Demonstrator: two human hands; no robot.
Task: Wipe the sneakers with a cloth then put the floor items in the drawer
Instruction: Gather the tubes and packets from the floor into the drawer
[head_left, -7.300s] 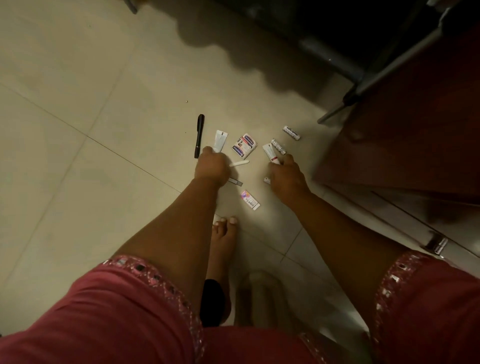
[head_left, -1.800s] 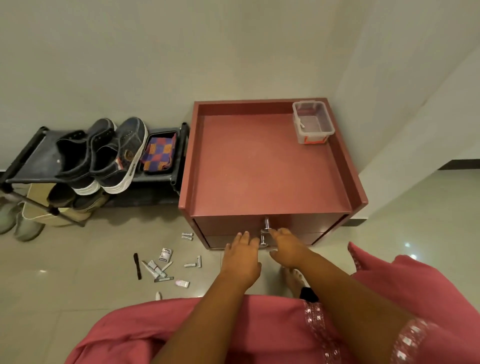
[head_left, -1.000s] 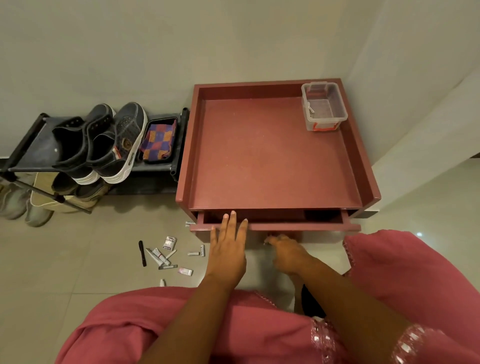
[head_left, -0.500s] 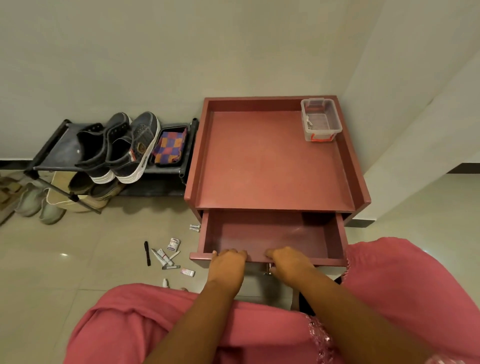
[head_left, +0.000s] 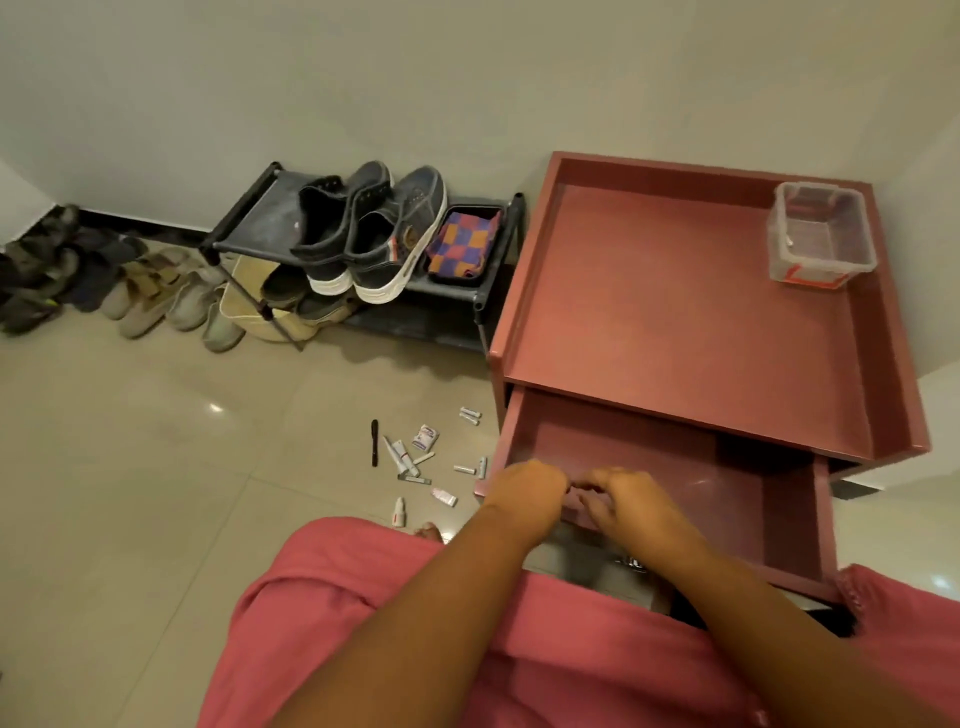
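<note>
Smooth reddish wooden drawer (head_left: 727, 483) pulled out, boxy and bare inside. Left hand (head_left: 527, 493) and right hand (head_left: 631, 501) curled over its front edge; grip cannot be told. Small tubes (head_left: 402, 457) scattered on glossy tile floor (head_left: 156, 467) beside it.

drawer (head_left: 675, 467) open, bare inside | both hands (head_left: 582, 493) over its front edge | floor items (head_left: 421, 457) unobstructed left

Dark sneakers (head_left: 374, 228) and checked cloth (head_left: 464, 242) on rack; small floor items (head_left: 415, 457) beside open, empty drawer (head_left: 727, 467).
</note>
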